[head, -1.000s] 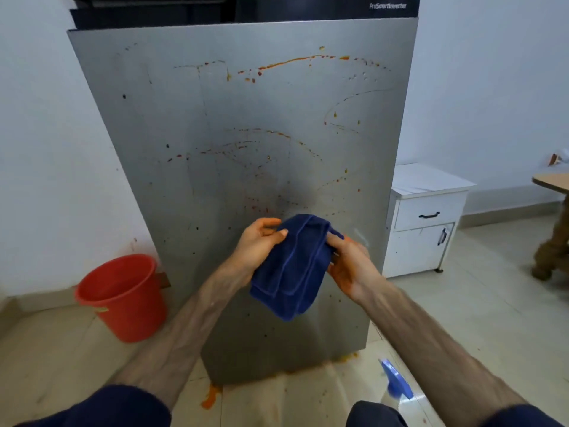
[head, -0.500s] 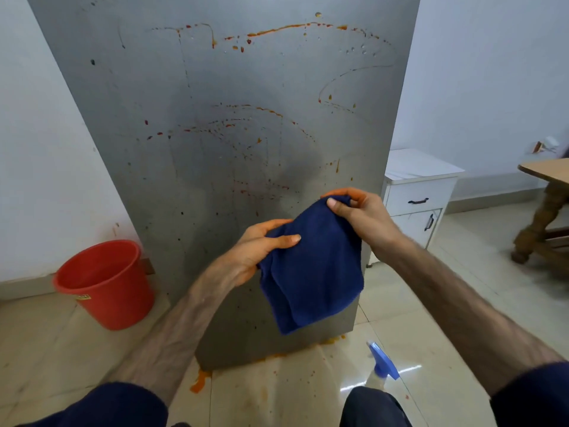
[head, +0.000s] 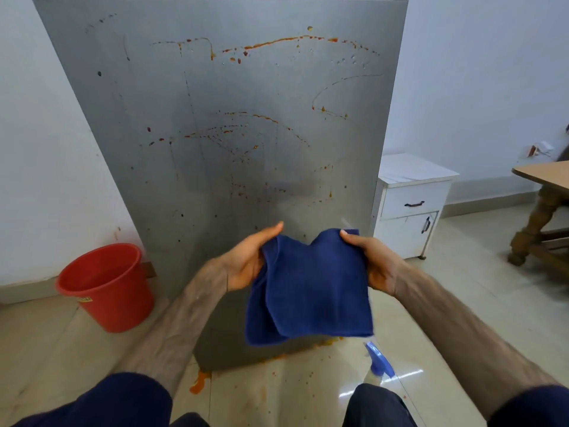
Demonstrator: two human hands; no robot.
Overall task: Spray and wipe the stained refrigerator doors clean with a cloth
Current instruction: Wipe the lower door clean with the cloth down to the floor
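A grey steel refrigerator door [head: 221, 186] stands straight ahead, streaked and dotted with orange-red stains in arcs across its upper and middle parts. In front of its lower half I hold a dark blue cloth [head: 317, 291], folded and hanging down. My left hand [head: 246, 260] grips the cloth's left top edge, fingers behind it. My right hand [head: 372, 260] pinches its right top corner with thumb on the front. A spray bottle [head: 378, 363] with a blue trigger head stands on the floor below the cloth, its body partly hidden by my knee.
A red bucket [head: 107, 288] sits on the floor left of the refrigerator by the wall. A white cabinet [head: 409, 208] with a drawer stands to its right. A wooden table [head: 545, 208] is at the far right. Orange drips mark the tiled floor [head: 200, 382].
My hands have drawn apart and levelled, spreading the cloth wider between them. My right hand has come down from its raised position. The view has tilted up a little.
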